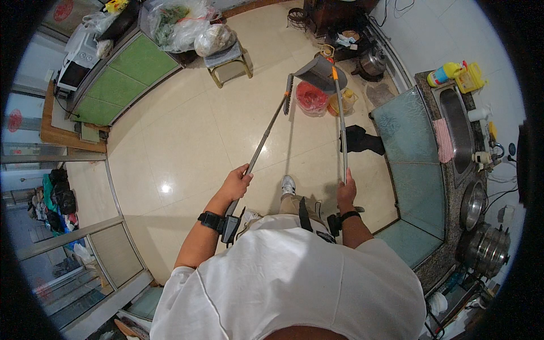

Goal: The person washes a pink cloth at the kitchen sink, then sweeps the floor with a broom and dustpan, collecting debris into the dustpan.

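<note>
My left hand (238, 182) is closed around the grey pole of a broom (288, 94), whose narrow bristled head is raised in front of me. In my right hand (347, 191) is the metal handle of a long-handled dustpan (318, 73). The grey pan lies ahead, beside the broom head, partly over a red-lined waste bin (312, 97). Right of the bin stands a plastic oil jug (347, 101), crossed by the dustpan handle. A black cloth or bag (361, 140) lies on the tiled floor near the cabinet.
A stool (225, 57) with plastic bags stands ahead left, by the green-tiled counter (136, 63). Pots and a kettle (372, 63) sit ahead right. Along the right runs a glass-fronted cabinet (408, 127) with a sink (457, 127). A sliding-door frame (112, 191) is at left.
</note>
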The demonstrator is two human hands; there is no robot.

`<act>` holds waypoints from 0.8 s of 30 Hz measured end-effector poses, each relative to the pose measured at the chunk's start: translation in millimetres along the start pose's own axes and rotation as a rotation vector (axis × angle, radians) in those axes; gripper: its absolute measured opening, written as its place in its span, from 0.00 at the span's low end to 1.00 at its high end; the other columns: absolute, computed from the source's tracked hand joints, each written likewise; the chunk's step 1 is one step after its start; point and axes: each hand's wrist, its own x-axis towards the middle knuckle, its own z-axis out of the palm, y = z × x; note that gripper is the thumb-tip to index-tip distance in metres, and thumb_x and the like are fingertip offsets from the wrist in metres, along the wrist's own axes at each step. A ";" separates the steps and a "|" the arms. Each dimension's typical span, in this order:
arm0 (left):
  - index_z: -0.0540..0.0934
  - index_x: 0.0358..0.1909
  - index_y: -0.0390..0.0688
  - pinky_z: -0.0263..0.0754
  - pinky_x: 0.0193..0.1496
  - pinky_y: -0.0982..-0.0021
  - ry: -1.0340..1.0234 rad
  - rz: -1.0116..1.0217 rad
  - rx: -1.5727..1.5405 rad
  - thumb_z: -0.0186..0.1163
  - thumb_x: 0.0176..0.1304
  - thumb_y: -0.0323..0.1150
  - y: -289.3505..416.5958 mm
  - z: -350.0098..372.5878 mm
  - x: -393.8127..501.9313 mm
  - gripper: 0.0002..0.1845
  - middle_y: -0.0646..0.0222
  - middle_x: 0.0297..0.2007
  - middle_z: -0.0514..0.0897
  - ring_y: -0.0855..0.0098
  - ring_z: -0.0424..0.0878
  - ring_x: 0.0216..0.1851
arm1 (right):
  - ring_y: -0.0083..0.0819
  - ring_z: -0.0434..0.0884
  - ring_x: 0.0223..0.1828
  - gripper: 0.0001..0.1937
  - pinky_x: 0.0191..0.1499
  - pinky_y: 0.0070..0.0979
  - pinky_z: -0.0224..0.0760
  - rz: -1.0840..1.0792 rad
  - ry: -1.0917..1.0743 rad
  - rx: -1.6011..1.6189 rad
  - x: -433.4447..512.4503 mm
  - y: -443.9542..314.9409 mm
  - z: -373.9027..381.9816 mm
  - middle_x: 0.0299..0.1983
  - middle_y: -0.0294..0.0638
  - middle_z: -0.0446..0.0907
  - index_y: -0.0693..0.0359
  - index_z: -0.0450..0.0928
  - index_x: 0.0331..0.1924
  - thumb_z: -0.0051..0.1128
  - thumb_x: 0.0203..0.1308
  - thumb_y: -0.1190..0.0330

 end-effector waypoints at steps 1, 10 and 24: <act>0.62 0.65 0.38 0.59 0.15 0.78 0.003 -0.001 0.003 0.53 0.65 0.36 -0.5 -0.8 -0.2 0.28 0.75 0.21 0.69 0.83 0.62 0.14 | 0.49 0.74 0.42 0.30 0.47 0.40 0.67 -0.044 0.036 0.030 -0.4 0.2 0.3 0.37 0.54 0.73 0.58 0.62 0.64 0.51 0.54 0.79; 0.60 0.65 0.36 0.65 0.17 0.72 -0.022 0.023 0.026 0.55 0.64 0.36 -27.1 -17.4 -9.7 0.30 0.71 0.22 0.73 0.78 0.67 0.17 | 0.51 0.74 0.49 0.27 0.51 0.34 0.68 -0.109 0.028 0.272 -15.6 13.1 2.7 0.47 0.57 0.74 0.64 0.65 0.61 0.49 0.54 0.81; 0.73 0.21 0.36 0.67 0.16 0.70 0.089 0.018 -0.426 0.54 0.59 0.34 -125.3 -82.6 -23.5 0.12 0.68 0.17 0.72 0.75 0.69 0.15 | 0.20 0.65 0.17 0.22 0.17 0.19 0.59 0.403 -0.601 0.709 41.1 -20.3 -34.6 0.27 0.35 0.69 0.53 0.59 0.58 0.47 0.60 0.76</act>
